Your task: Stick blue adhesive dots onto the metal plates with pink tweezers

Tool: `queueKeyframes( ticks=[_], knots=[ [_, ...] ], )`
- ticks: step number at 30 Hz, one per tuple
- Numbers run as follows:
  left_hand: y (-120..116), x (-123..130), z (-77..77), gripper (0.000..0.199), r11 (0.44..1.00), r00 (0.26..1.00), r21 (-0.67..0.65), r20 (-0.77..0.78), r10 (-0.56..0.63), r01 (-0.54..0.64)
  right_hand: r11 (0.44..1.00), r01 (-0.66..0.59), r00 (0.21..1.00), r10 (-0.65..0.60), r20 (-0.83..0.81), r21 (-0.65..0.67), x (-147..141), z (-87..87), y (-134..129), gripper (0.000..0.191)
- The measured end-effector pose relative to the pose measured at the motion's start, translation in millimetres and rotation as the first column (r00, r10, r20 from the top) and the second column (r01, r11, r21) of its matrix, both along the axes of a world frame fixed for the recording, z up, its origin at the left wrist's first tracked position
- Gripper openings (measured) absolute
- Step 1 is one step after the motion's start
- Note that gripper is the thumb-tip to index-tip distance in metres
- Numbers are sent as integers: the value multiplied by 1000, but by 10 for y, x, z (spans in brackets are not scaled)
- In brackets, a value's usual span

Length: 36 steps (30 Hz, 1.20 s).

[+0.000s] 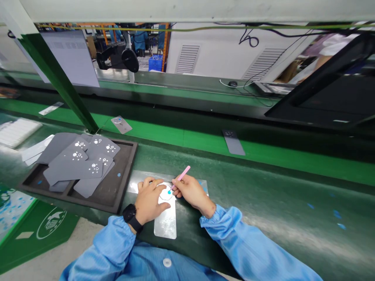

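A silvery rounded-corner panel (165, 226), like a phone back cover, lies on the green bench before me. Across its upper left rests my left hand (149, 201), fingers spread, with thumb and forefinger on either side of a white round piece (164, 194). A small blue tab (169, 192) shows on that piece. My right hand (191, 191) pinches a pair of pink tweezers (184, 172), whose tip points down at the blue tab. Whether the tip touches the tab is too small to tell. Beneath the panel's upper end lies a clear sheet (134, 180).
To the left, a dark tray (117, 195) bears several grey panels (73, 171). More panels lie on the green strip behind, one at centre left (122, 125) and one at right (233, 143). A slanted green post (58, 78) and a black monitor (331, 86) flank the bench.
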<state>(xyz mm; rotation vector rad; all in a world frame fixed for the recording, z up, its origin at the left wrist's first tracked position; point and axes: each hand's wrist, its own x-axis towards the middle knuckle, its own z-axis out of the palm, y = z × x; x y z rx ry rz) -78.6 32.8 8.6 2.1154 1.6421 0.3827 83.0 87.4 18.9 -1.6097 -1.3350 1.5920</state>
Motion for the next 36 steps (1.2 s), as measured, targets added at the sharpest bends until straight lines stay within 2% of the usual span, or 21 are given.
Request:
queueKeyframes(
  ticks=[11, 18, 23, 31, 36],
  knots=[
    [-19, 5, 8, 51, 1000, 1000, 12, -5, -2, 2, 1000, -8, 999, 8, 54, 6, -19, 51, -9, 18],
    [-27, -2, 3, 43, 999, 999, 31, -33, -22, 23, 998, -29, 997, 24, 72, 62, -1, -4, -18, 16],
    [-69, 21, -2, 30, 998, 997, 40, -63, -40, 43, 996, -44, 996, 37, 80, 84, 11, -31, -34, 15],
    [-112, 101, 62, 26, 999, 990, 17, -136, -40, 43, 992, -39, 999, 35, 40, 118, 37, -66, -60, 12],
    [-130, 113, 17, 25, 999, 992, 35, -123, -19, 23, 991, -29, 1000, 29, 0, 132, 112, -80, -87, 13]
  ],
)
